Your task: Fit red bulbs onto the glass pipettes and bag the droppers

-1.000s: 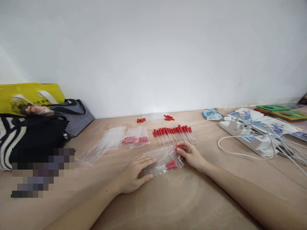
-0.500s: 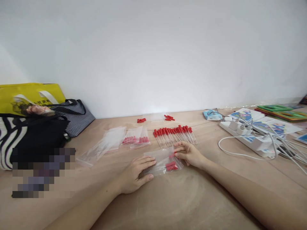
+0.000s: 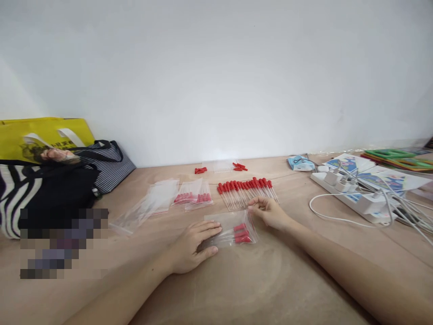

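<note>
A clear zip bag (image 3: 225,225) lies flat on the table in front of me, with a few red-topped droppers (image 3: 242,234) inside, their red ends toward its right, zip end. My left hand (image 3: 196,246) rests on the bag's left end, fingers stretched out and thumb apart. At the bag's upper right corner, my right hand (image 3: 269,212) pinches the edge between thumb and fingers. Just beyond the bag is a row of loose red-topped droppers (image 3: 245,192). Left of that row lie filled zip bags (image 3: 194,194) and a fan of flat zip bags (image 3: 158,198).
Small red rubber bulbs (image 3: 200,170) lie near the wall, beside clear thin tubes (image 3: 221,167). To the right are a blue face mask (image 3: 300,163), a power strip (image 3: 352,196) with looping cables, and printed cards (image 3: 389,178). Bags (image 3: 43,194) crowd the left side.
My right hand has moved slightly up to the bag's corner. The red top it was touching now lies inside the bag with the others. My left hand stays in place.
</note>
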Demonstrator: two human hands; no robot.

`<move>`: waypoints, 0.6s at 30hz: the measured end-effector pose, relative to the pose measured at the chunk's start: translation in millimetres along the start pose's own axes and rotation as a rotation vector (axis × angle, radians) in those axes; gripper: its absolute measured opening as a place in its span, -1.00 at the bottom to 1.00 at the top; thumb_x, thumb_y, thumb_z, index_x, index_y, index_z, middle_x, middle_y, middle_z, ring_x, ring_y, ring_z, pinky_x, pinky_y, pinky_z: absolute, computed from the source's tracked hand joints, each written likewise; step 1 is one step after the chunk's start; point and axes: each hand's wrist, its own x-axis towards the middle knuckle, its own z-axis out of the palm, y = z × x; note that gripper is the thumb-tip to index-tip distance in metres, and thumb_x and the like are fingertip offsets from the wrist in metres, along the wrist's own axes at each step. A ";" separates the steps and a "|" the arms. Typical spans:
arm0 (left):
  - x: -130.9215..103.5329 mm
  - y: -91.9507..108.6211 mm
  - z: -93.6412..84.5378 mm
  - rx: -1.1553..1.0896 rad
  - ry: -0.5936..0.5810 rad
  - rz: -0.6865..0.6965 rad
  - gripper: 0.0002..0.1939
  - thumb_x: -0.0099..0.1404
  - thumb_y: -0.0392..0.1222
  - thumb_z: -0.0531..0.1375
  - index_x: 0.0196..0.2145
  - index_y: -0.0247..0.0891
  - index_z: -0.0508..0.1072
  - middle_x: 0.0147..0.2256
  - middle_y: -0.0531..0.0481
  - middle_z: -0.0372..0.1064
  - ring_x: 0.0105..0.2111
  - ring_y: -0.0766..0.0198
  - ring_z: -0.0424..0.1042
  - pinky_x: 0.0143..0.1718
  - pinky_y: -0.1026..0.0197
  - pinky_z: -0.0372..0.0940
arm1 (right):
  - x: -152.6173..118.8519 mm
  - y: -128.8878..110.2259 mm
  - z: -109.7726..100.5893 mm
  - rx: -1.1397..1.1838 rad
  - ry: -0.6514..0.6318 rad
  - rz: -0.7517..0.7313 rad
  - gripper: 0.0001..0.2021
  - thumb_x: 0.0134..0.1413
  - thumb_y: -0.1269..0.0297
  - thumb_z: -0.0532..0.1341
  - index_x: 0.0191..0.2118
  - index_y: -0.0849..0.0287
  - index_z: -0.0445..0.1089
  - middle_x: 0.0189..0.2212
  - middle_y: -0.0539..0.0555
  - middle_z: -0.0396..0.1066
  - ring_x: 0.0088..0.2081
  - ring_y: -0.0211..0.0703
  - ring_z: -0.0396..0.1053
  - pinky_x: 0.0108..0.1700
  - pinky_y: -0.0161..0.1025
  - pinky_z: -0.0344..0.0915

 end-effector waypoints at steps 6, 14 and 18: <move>0.0 5.9 -3.4 0.014 -0.005 -0.006 -0.62 0.29 -0.10 -0.03 0.05 -0.15 0.24 0.08 -0.02 0.17 0.10 0.17 0.10 0.09 0.01 0.04 | 56.4 9.7 -26.6 -0.538 0.378 0.026 -0.82 -0.09 0.31 0.12 -0.33 0.24 0.37 -0.37 0.14 0.41 -0.31 -0.15 0.35 -0.29 -0.28 0.22; -1.9 7.3 -3.3 -0.018 0.017 -0.009 -0.60 0.24 -0.10 0.05 0.05 -0.13 0.25 0.08 -0.01 0.17 0.09 0.15 0.12 0.08 0.00 0.06 | 103.2 10.1 -18.9 -0.599 0.452 0.199 -0.77 -0.10 0.23 0.13 -0.39 0.28 0.43 -0.32 0.33 0.41 -0.21 0.06 0.35 -0.24 -0.16 0.21; -2.2 6.9 -3.1 -0.027 0.016 -0.007 -0.59 0.24 -0.10 0.06 0.04 -0.13 0.25 0.08 -0.02 0.17 0.09 0.14 0.13 0.08 -0.01 0.06 | 107.4 9.3 -23.3 -0.559 0.458 0.225 -0.85 -0.16 0.25 0.17 -0.49 0.22 0.42 -0.39 0.27 0.43 -0.27 0.02 0.37 -0.30 -0.21 0.22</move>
